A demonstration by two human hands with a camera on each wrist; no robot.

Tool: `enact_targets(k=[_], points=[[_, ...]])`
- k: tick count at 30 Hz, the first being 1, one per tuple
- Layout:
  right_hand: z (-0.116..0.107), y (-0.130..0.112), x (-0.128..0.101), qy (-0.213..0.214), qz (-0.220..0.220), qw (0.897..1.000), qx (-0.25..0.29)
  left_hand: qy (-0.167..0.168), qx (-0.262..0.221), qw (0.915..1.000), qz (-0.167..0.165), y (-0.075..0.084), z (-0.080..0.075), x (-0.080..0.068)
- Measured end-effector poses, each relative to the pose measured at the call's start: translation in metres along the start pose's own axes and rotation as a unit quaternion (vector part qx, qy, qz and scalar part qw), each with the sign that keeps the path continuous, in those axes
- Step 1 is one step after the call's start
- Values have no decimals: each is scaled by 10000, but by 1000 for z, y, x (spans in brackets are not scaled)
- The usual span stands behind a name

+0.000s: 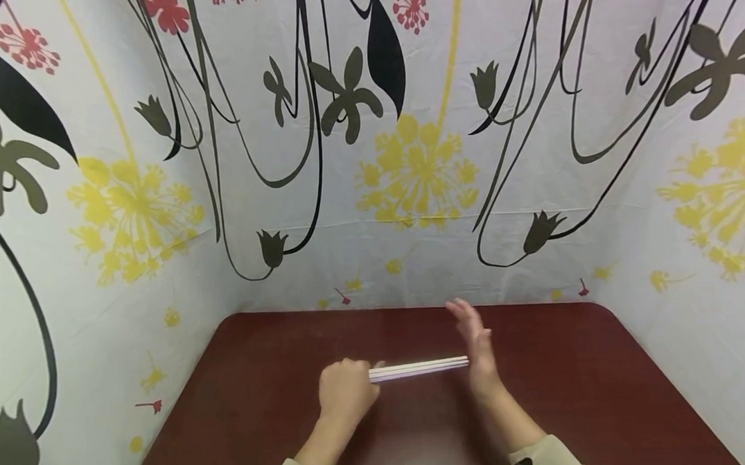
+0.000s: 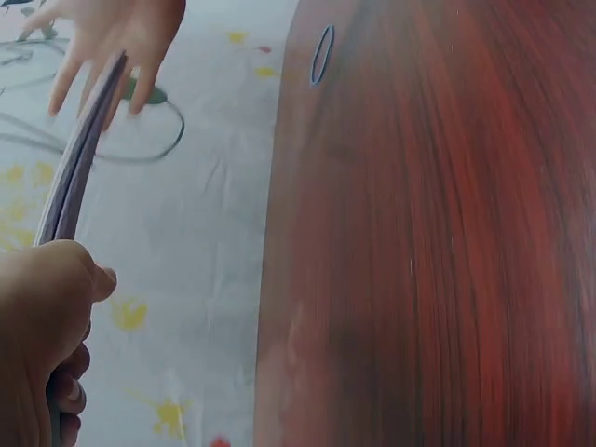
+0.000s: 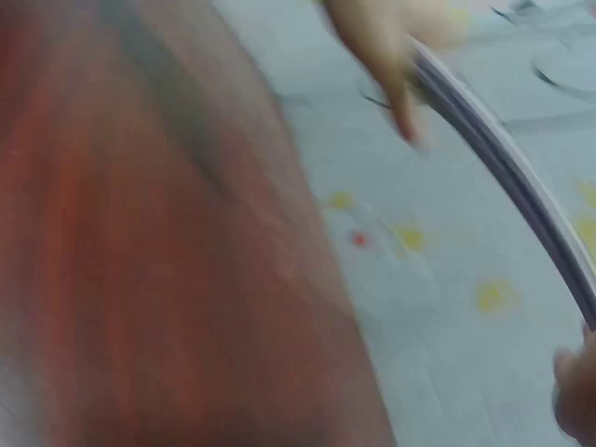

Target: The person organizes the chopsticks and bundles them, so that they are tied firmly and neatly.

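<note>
- A dark reddish-brown table (image 1: 604, 389) is filling the lower half of the head view, and white cloth walls (image 1: 408, 189) printed with yellow, red and dark flowers are closing it in on three sides.
- A small blue elastic loop (image 2: 321, 54) is lying on the tabletop near its far edge in the left wrist view; it is sitting well apart from both hands.
- Nothing is getting in the way between the hands and the table surface.
- The bundle of thin white sticks (image 1: 419, 368) is hanging above the table's middle, lying level, running left to right between the two hands.
- Up close the sticks are looking pale with a lilac-grey edge, long, slim and pressed flat together; the right wrist view is too blurred for finer detail.
- The left hand (image 1: 347, 390) is gripping one end of the bundle, fingers curled tight around it.
- The right hand (image 1: 475, 346) is standing upright with its fingers straight and spread, the palm meeting the far tips of the sticks.
- No readable writing or brand is showing anywhere.
</note>
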State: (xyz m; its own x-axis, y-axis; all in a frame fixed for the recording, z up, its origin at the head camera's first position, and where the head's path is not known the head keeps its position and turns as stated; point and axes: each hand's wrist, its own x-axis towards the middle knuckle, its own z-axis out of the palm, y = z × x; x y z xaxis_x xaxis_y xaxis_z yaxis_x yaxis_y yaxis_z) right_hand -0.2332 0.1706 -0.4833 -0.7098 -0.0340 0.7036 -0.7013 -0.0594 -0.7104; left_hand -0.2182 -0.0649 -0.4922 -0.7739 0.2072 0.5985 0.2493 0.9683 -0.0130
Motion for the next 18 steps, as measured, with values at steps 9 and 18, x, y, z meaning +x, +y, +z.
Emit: enact_targets(k=[9, 18], points=[[-3, -6, -3, -402, -51, 9984, -386, 463, -36, 9984, 326, -5, 1, 0], [-19, -4, -6, -376, 96, 9913, -1261, 1716, -50, 9804, 968, -21, 6, 2]])
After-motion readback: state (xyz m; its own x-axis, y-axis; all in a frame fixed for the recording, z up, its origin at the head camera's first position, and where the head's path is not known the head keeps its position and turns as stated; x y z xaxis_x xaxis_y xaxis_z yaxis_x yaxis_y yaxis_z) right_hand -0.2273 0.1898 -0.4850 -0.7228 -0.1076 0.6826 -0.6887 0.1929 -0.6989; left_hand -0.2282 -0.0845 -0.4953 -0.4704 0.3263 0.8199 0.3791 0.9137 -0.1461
